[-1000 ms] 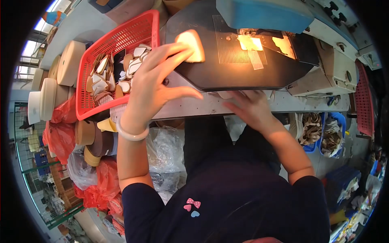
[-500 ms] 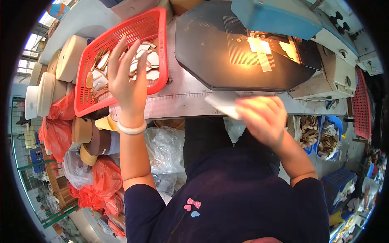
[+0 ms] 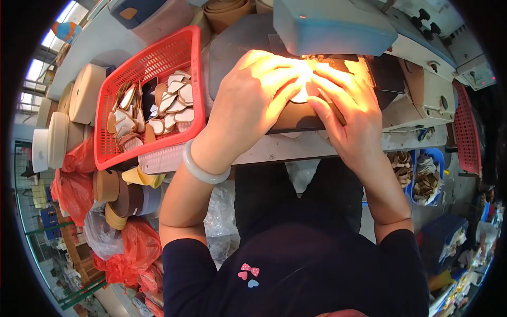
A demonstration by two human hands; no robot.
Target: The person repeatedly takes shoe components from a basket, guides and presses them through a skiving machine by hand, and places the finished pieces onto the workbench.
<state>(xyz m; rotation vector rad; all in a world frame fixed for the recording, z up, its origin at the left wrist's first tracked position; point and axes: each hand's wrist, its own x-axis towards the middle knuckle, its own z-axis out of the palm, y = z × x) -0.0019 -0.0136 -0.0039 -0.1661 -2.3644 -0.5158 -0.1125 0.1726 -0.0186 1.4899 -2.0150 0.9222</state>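
Note:
Under the lamp of a blue-headed machine [image 3: 332, 29], my two hands meet above its dark work plate [image 3: 227, 55]. Between the fingertips shows part of a small white flat piece [image 3: 300, 96], washed out by the glare. My left hand [image 3: 256, 92], with a pale bangle at the wrist, has its fingers closed on the piece's left side. From the other side, my right hand [image 3: 351, 108] presses closed fingers on it, thumb bent inward. The piece's far edge is hidden. To the left, a red basket [image 3: 198, 79] holds many white and brown cut pieces [image 3: 174, 100].
Thick rolls of material [image 3: 87, 92] stand at the left, above red plastic bags [image 3: 140, 243]. A metal ledge [image 3: 264, 150] runs along the table's front. Blue baskets [image 3: 429, 177] with scraps sit on the floor at the right.
My left hand has moved from over the red basket to the machine. My right hand has carried the white piece up and inward under the lamp, where both hands now meet.

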